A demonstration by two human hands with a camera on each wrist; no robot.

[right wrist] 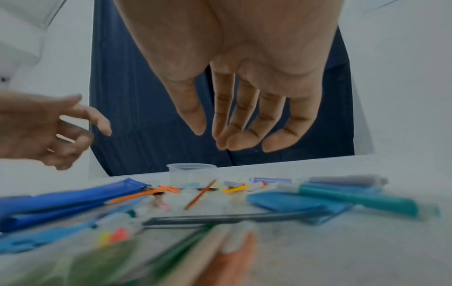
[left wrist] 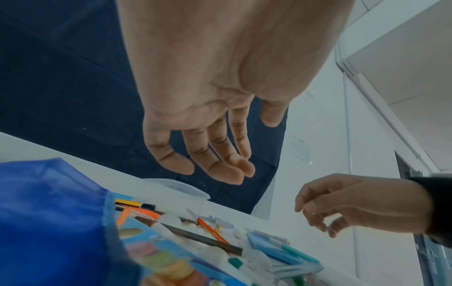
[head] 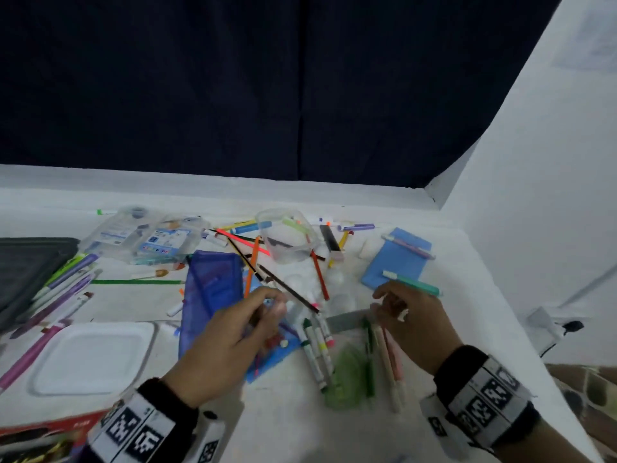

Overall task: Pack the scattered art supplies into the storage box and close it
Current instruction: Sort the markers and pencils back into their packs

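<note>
Both hands, left (head: 227,342) and right (head: 412,324), hover loose-fingered, grip holding nothing, above scattered markers (head: 317,342).

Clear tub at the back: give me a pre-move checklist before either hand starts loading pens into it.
1. Left hand free: ok, fingers relaxed, holding nothing.
2. Right hand free: ok, holding nothing.
3. Clear tub open: ok, no lid on.
4. White lid within reach: ok, lying at front left.
5. Tub room: cannot tell, a few pens already inside.
6. Teal marker free to grab: ok, on the blue pad beside the right hand.
</note>
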